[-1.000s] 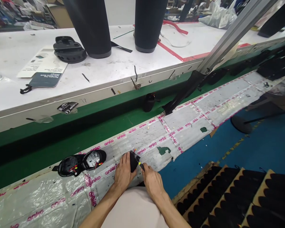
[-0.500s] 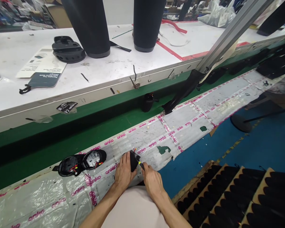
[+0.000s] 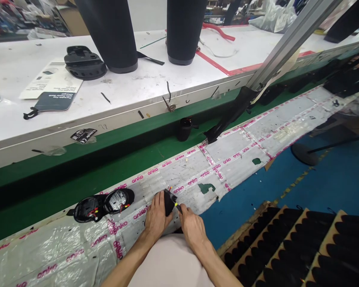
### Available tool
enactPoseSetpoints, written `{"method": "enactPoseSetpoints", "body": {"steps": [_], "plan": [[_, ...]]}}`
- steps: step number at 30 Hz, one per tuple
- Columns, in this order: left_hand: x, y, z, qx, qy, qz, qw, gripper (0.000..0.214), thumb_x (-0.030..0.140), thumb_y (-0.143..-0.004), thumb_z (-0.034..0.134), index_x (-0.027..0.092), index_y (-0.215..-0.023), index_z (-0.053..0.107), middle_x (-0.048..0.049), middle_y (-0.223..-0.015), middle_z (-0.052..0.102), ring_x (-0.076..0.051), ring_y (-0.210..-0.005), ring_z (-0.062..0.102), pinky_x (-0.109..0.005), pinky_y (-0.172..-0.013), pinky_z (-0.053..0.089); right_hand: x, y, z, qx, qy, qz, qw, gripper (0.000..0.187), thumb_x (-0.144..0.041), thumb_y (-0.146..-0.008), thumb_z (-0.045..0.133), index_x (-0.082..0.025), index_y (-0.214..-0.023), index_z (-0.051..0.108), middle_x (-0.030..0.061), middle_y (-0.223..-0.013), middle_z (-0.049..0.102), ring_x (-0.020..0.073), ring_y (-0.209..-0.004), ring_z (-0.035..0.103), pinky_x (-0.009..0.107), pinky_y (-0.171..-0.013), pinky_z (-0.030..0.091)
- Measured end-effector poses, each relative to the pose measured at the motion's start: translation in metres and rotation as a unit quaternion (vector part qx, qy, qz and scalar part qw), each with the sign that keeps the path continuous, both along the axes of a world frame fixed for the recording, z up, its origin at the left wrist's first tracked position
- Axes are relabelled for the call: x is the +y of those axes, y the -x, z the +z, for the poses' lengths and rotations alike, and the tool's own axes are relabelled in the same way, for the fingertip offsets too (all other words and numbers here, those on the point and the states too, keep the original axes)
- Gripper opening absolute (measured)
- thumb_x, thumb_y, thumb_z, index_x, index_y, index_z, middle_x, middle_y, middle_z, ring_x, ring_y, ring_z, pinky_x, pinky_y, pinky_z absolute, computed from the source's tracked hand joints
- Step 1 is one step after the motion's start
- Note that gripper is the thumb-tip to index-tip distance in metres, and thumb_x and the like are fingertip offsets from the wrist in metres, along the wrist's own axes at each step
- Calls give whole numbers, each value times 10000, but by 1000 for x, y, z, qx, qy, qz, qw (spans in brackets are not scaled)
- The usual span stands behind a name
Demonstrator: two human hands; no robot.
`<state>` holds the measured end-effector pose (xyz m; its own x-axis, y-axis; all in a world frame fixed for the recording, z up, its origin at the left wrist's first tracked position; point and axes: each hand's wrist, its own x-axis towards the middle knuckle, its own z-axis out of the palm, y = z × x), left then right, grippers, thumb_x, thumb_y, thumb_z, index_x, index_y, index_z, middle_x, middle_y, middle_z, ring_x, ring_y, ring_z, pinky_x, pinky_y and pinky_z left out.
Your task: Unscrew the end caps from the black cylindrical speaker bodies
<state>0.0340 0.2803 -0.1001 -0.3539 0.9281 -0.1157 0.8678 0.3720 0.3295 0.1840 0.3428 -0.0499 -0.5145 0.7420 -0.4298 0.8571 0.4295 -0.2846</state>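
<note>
My left hand [image 3: 157,218] is wrapped over a black rounded piece [image 3: 169,203] resting on the taped work surface in front of my body. Small red and yellow wire ends stick up at its far side. In my right hand [image 3: 193,228] is a slim tool [image 3: 178,207] with a yellow and black handle, its tip against the right edge of the piece; the tip's kind is too small to tell. To the left lie two open black round housings [image 3: 86,209] with red and yellow wires, side by side.
A white bench [image 3: 119,91] runs beyond the green strip, carrying tall black cylinders [image 3: 185,36] and a black base part [image 3: 85,65]. A metal post [image 3: 296,42] slants down on the right. Below right, a rack [image 3: 326,247] holds rows of black pieces. A small black cup [image 3: 184,129] stands on the green strip.
Both hands keep practically the same position on the black piece and the tool. Only a slight shift of the camera view shows.
</note>
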Motion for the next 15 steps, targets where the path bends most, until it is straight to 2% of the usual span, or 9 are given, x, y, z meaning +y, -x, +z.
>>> {"method": "enactPoseSetpoints", "body": {"steps": [7,15], "plan": [[2,-2,4,1,16,2,1000,806,327,-825,628,106,-1514,274,-189,-1497,472,-331,-1380,448,-452,-1066,469,-3,2,0,-17,1,-3,1000,236,-230,-1053,371,-202,-1205,549,103,-978,727,217,-794,752,267,-601,484],[2,-6,3,48,25,-4,999,808,338,-849,628,83,-1522,259,-205,-1494,479,-350,-1316,511,-467,-1007,512,-8,4,-7,-40,5,-8,999,232,-228,-1054,350,-176,-1133,562,115,-906,723,248,-787,754,289,-621,522]]}}
